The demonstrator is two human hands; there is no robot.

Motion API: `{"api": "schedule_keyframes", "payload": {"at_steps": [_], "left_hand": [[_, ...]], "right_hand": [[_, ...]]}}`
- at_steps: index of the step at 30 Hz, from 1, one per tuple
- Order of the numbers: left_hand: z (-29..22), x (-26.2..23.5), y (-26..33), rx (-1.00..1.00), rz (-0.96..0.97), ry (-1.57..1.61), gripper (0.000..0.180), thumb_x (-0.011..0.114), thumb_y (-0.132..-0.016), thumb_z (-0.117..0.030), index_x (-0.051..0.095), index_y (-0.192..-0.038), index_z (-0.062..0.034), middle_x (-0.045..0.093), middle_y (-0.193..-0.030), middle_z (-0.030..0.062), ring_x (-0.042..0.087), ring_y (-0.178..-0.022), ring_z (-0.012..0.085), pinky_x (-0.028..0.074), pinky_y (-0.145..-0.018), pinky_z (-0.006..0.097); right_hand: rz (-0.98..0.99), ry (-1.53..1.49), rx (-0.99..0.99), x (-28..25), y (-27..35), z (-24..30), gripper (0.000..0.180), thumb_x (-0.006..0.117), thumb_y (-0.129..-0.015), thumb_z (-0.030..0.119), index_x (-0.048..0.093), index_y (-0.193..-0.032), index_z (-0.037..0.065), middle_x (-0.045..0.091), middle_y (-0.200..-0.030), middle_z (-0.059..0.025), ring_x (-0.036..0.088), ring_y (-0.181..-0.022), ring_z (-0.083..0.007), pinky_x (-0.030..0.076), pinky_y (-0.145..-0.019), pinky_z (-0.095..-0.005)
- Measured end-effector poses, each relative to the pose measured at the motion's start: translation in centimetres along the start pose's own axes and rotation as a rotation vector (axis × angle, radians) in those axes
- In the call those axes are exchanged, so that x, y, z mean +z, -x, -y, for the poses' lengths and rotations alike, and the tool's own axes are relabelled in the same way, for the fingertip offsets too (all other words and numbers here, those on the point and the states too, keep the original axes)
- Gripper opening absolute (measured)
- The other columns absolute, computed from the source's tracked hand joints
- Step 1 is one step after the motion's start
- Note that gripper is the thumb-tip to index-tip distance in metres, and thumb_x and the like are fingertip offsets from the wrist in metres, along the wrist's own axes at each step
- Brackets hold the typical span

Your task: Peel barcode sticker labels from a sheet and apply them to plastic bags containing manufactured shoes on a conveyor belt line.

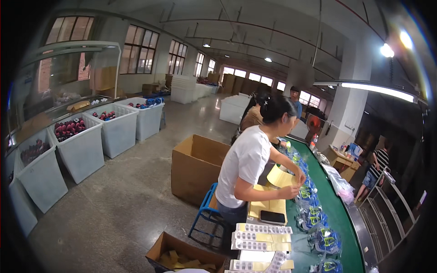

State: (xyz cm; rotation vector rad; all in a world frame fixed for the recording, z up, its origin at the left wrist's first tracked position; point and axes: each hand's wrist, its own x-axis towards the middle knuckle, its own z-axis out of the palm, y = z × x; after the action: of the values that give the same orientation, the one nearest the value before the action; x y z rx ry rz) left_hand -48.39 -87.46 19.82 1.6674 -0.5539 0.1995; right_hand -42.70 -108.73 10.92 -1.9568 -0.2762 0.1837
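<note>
Neither of my hands shows in this view. Strips of printed white labels (pixel 261 237) lie on the table at the bottom, some with bare yellow backing. Beyond them, a dark phone (pixel 272 217) rests on yellow sheets (pixel 269 207). Along the green conveyor belt (pixel 342 223) runs a row of clear bags with blue and lime-green items (pixel 327 240); their exact kind is hard to make out. A seated co-worker in a white shirt (pixel 243 164) has both hands at a yellow sheet (pixel 280 177) beside the belt.
An open carton (pixel 157 248) at the bottom holds yellow paper scraps. A larger carton (pixel 195 175) and a blue-framed stool (pixel 205 209) stand by the co-worker. White bins (pixel 79 157) of colourful items line the left. Metal racking (pixel 384 214) stands right of the belt.
</note>
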Motion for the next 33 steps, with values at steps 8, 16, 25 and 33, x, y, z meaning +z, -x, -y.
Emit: {"api": "schedule_keyframes", "payload": {"at_steps": [8, 16, 25, 33], "left_hand": [[2.9, -0.7, 0.3, -0.283, 0.019, -0.162, 0.020, 0.059, -0.090, -0.016, 0.068, -0.099, -0.0011, 0.069, -0.090, 0.0171, 0.068, -0.076, 0.0274, 0.054, -0.069, 0.034], [-2.4, 1.8, -1.2, -0.628, 0.156, 0.143, 0.019, 0.055, -0.094, -0.007, 0.064, -0.105, 0.0061, 0.069, -0.093, 0.0105, 0.067, -0.084, 0.0165, 0.053, -0.072, 0.028], [-2.9, 4.0, -2.4, -0.553, 0.219, -0.056, 0.023, 0.058, -0.093, -0.016, 0.067, -0.104, 0.0024, 0.069, -0.088, 0.0104, 0.063, -0.077, 0.0150, 0.050, -0.071, 0.029], [-3.6, 5.9, -2.7, -0.584, 0.227, -0.099, 0.023, 0.059, -0.092, -0.014, 0.066, -0.107, 0.0033, 0.069, -0.091, 0.0121, 0.062, -0.079, 0.0150, 0.050, -0.072, 0.029]], "right_hand": [[-0.141, -0.021, -0.253, 1.7, 2.8, 9.8, 0.009, 0.065, -0.084, 0.006, 0.066, -0.089, -0.002, 0.065, -0.082, -0.0140, 0.060, -0.077, -0.0261, 0.047, -0.071, -0.0352], [-0.452, -0.119, -0.281, 2.3, 6.4, 6.3, 0.009, 0.063, -0.084, 0.011, 0.066, -0.083, 0.003, 0.059, -0.077, -0.0143, 0.059, -0.072, -0.0322, 0.046, -0.064, -0.0389], [-0.581, 0.026, -0.387, 1.0, 8.1, 5.9, 0.011, 0.064, -0.084, 0.013, 0.060, -0.080, 0.003, 0.056, -0.081, -0.0131, 0.056, -0.074, -0.0325, 0.046, -0.066, -0.0396], [-0.634, 0.162, -0.437, -0.8, 8.6, 6.5, 0.006, 0.061, -0.081, 0.005, 0.057, -0.081, 0.001, 0.055, -0.087, -0.0143, 0.056, -0.080, -0.0336, 0.046, -0.070, -0.0400]]}}
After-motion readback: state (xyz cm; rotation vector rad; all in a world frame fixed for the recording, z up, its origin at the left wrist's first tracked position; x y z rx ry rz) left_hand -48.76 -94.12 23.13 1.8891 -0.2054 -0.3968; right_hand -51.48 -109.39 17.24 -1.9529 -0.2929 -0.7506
